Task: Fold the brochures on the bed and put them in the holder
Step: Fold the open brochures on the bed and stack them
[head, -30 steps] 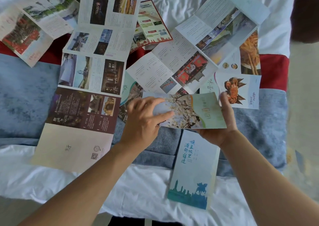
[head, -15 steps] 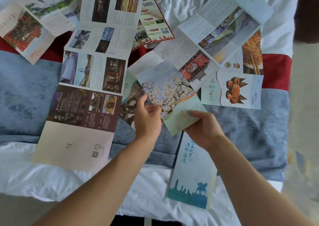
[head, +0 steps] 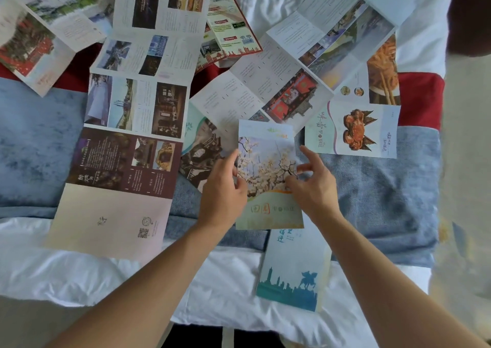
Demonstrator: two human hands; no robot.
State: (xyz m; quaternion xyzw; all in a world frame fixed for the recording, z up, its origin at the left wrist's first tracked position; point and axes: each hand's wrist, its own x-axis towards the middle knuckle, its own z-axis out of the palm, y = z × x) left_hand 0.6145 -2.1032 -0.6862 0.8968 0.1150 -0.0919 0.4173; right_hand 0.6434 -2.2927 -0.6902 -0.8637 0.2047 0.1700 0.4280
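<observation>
Half a second back the blossom brochure [head: 268, 177] sat tilted between the hands; now it stands square and upright in the head view, long edges running away from the person, and the right hand has left its lower corner for the right edge. It is a folded, glossy paper rectangle, printed with pale flowers on dark twigs over a green and orange band. The left hand [head: 223, 193] pinches its left edge, thumb on the printed face and fingers curled behind. The right hand [head: 313, 185] lies at the opposite edge with fingers spread and loose, thumb tip touching the paper near the blossoms; whether it grips the sheet cannot be told. Both forearms reach in from the bottom of the frame. Just beneath the held piece, partly covered by it, lies a folded teal brochure [head: 292, 276] with a city skyline and a horse rider, flat on the rumpled white sheet [head: 79, 276]. Farther out, a soft blue blanket [head: 34, 140] and a red band [head: 422, 95] cross the bed. Unfolded leaflets are scattered over them: a long accordion strip with dark photo panels [head: 130, 124] to the left, a crab-printed panel [head: 356, 130] to the right, a white text-and-photo strip [head: 292, 63] running diagonally behind
</observation>
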